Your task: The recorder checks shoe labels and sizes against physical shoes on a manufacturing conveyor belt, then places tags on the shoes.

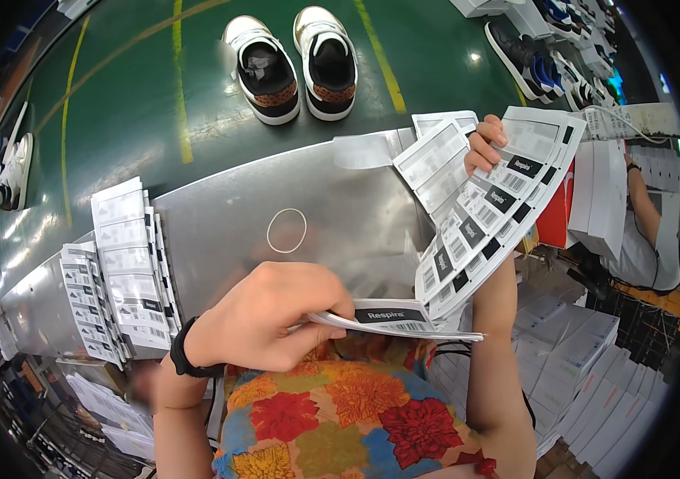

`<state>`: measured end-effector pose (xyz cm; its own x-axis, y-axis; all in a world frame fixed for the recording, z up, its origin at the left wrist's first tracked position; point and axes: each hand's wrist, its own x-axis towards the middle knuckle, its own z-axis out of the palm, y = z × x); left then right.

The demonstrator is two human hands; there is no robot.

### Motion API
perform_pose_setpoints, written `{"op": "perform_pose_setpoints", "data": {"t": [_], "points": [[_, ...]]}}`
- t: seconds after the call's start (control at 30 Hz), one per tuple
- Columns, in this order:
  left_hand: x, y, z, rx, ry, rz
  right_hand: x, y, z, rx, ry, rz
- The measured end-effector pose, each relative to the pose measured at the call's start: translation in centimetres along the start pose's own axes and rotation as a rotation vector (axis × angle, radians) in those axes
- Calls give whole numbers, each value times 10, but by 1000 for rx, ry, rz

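My left hand (pixel 276 311), with a black band at its wrist, pinches the near end of a thin stack of white label sheets (pixel 468 231) between thumb and fingers. The sheets carry black blocks and barcodes. They bend upward and fan out to the right. My right hand (pixel 485 144) grips their far end, its fingers curled over the edge and its thumb hidden behind. More label sheets (pixel 436 164) lie beneath and beside that hand. A thin pale rubber band (pixel 306 230) lies as a loop on the metal worktop (pixel 220 215), beyond my left hand.
Two piles of label sheets (pixel 126 263) lie at the worktop's left. Beyond its edge, a pair of white and black sneakers (pixel 324 72) stands on a green surface (pixel 140 104). More shoes (pixel 523 64), white boxes (pixel 599 191), a red box (pixel 555 211) and another person's arm (pixel 643 195) are at right.
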<state>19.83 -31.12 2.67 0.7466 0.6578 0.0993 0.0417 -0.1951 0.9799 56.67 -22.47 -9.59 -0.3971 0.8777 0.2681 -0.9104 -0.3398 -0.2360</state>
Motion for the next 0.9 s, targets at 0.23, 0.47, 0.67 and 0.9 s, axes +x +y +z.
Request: {"op": "perform_pose_setpoints", "data": {"t": [0.23,0.47,0.67,0.9], "points": [[-8,2,-18,-226,-123,-376,4,-5,18,-158,-62,-63],[-21,-15,-14,271,64,89,16,98,175,-1464,550,-153],[-32,9,19,-704,720,-477,30,123,190,-927,-558,458],[-52,-18,5,-268,123,70,38,125,87,-2491,149,-34]]}}
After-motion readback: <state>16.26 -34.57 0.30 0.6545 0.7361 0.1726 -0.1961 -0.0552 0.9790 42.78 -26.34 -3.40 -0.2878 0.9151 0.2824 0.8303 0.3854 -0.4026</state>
